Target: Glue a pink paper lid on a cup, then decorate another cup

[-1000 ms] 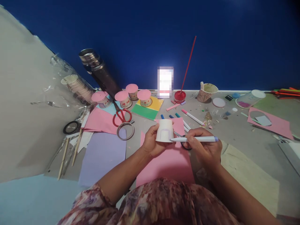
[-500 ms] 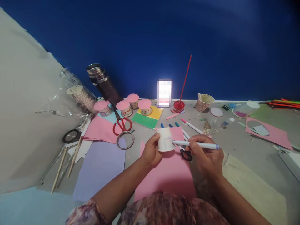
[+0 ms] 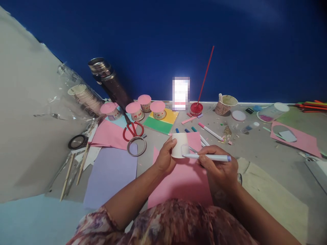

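Note:
My left hand (image 3: 164, 158) is closed around a white paper cup (image 3: 179, 144), held upside down over a pink paper sheet (image 3: 181, 178). My right hand (image 3: 217, 168) pinches a white marker with a lilac end (image 3: 208, 157), lying level, its tip touching the cup's side where a faint lilac outline is drawn. Small scissors (image 3: 192, 149) lie partly hidden under my right hand.
Several pink-topped cups (image 3: 144, 106), red scissors (image 3: 133, 129), a tape ring (image 3: 137, 146), a dark flask (image 3: 109, 83), stacked cups (image 3: 84, 97), a red paint pot with a brush (image 3: 196, 108), loose markers (image 3: 209, 130), lilac paper (image 3: 112, 172) and more pink paper (image 3: 297, 137) lie about the grey table.
The view shifted down then back up. The marker tip moved left and lower on the cup's side; my left hand kept holding the cup.

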Demonstrator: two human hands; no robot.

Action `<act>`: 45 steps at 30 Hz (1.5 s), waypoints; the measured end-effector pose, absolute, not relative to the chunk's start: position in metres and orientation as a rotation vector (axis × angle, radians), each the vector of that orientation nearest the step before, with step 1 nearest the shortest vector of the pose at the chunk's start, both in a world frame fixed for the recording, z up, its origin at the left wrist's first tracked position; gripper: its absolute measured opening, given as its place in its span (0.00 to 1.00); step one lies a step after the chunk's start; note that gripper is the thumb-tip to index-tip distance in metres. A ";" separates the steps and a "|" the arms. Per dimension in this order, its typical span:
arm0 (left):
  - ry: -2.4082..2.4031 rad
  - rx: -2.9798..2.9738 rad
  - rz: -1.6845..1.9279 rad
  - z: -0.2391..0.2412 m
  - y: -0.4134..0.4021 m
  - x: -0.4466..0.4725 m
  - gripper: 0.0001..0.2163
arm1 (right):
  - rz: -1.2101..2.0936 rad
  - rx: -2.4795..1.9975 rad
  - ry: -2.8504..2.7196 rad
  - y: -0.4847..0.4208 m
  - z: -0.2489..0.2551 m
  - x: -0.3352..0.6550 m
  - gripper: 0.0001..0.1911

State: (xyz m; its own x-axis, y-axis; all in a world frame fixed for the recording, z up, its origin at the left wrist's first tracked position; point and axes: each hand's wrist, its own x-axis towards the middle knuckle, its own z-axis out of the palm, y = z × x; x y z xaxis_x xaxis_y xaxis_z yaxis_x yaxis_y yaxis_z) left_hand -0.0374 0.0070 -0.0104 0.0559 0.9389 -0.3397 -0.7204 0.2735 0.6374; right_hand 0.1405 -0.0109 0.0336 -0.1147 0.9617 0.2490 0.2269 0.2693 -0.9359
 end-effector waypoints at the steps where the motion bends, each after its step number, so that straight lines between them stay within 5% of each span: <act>1: 0.808 0.336 1.300 -0.010 0.007 -0.037 0.15 | 0.940 -1.141 -1.576 -0.010 0.036 0.140 0.05; 12: 0.827 0.420 1.327 -0.007 0.004 -0.036 0.16 | 0.993 -1.073 -1.558 -0.007 0.036 0.137 0.09; 24: 0.791 0.225 1.286 0.000 0.015 -0.057 0.19 | 1.269 -0.920 -0.811 0.033 0.065 0.181 0.19; 34: 0.671 0.229 1.259 0.000 0.018 -0.065 0.20 | 1.438 -0.869 -0.651 0.110 0.008 0.181 0.20; 45: 0.684 0.247 1.226 -0.006 0.020 -0.071 0.24 | 1.541 -0.874 -0.635 0.093 -0.005 0.186 0.17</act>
